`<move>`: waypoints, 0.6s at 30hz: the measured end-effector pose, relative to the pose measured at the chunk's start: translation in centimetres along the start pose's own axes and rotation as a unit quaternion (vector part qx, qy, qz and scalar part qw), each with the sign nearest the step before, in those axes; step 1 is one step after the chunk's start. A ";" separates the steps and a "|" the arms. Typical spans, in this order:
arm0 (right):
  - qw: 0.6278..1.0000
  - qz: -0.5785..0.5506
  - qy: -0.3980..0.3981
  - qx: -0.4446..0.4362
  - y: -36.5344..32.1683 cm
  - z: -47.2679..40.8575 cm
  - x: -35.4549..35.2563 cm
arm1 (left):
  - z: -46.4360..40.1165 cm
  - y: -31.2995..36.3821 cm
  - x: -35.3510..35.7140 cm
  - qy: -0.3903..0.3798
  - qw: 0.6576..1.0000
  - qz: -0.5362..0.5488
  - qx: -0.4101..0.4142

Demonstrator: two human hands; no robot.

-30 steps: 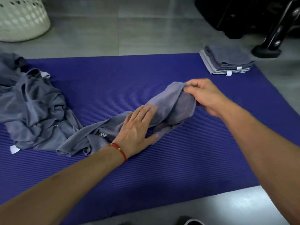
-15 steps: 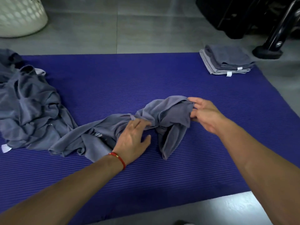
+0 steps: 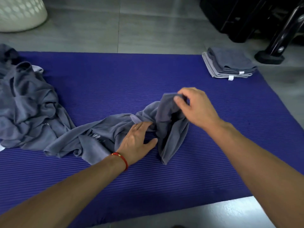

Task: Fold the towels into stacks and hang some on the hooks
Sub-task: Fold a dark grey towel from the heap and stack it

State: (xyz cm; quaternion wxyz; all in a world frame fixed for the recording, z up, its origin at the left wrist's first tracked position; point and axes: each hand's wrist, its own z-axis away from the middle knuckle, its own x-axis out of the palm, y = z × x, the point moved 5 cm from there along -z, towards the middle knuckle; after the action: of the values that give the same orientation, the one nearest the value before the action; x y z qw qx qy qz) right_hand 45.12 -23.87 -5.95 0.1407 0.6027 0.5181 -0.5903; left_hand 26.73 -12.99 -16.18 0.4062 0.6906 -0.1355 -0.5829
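Note:
A crumpled grey towel [image 3: 171,127] lies stretched across the middle of the blue mat [image 3: 164,186]. My right hand [image 3: 195,107] pinches its raised far end between thumb and fingers. My left hand [image 3: 136,140], with a red band at the wrist, rests on the towel's middle, its fingertips tucked into a fold. A heap of loose grey towels [image 3: 28,109] lies on the mat's left side, touching the stretched towel's left end. A folded stack of grey towels [image 3: 228,63] sits at the mat's far right corner.
A white perforated laundry basket [image 3: 19,12] stands on the grey tiled floor at the far left. A black stand with a round foot [image 3: 269,57] and dark equipment occupy the far right. Bare floor shows in front of the mat.
My right hand has lifted the towel's end up and away from me. My left hand slid slightly right along the towel, fingers into a fold.

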 end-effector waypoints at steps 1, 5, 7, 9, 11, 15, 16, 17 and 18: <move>0.999 -0.032 -0.007 0.017 -0.8 -1.0 -1.4 | -0.2 0.2 -0.4 -0.006 0.999 0.032 -0.011; 0.996 -0.092 -0.019 -0.004 -5.0 -4.3 -6.6 | -1.9 1.8 -2.2 -0.076 0.979 0.184 -0.043; 0.996 -0.091 0.022 -0.005 -6.5 -5.9 -8.6 | -2.5 2.6 -3.2 -0.085 0.973 0.211 -0.031; 0.993 -0.084 0.081 0.019 -7.4 -7.6 -10.6 | -2.5 3.2 -4.0 -0.083 0.967 0.241 -0.027; 0.984 -0.113 0.125 0.055 -7.7 -9.2 -12.2 | -2.1 3.0 -4.5 -0.074 0.962 0.259 -0.048; 0.967 -0.153 0.168 0.114 -8.1 -11.7 -14.1 | -0.5 0.2 -6.0 -0.013 0.967 0.222 -0.122; 0.963 -0.164 0.174 0.125 -8.1 -12.0 -14.3 | -0.1 -0.3 -6.7 0.001 0.966 0.224 -0.126; 0.958 -0.177 0.183 0.136 -8.0 -12.2 -14.5 | 0.3 -0.9 -7.6 0.021 0.963 0.233 -0.131; 0.951 -0.191 0.193 0.149 -7.6 -12.3 -14.7 | 0.7 -1.3 -8.8 0.046 0.957 0.249 -0.141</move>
State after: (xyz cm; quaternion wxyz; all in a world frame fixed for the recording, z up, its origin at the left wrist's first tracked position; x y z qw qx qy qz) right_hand 49.47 -17.74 13.24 -0.1682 0.6092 0.5471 -0.5488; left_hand 23.20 -6.64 -11.03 0.6372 0.5970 -0.2007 -0.4442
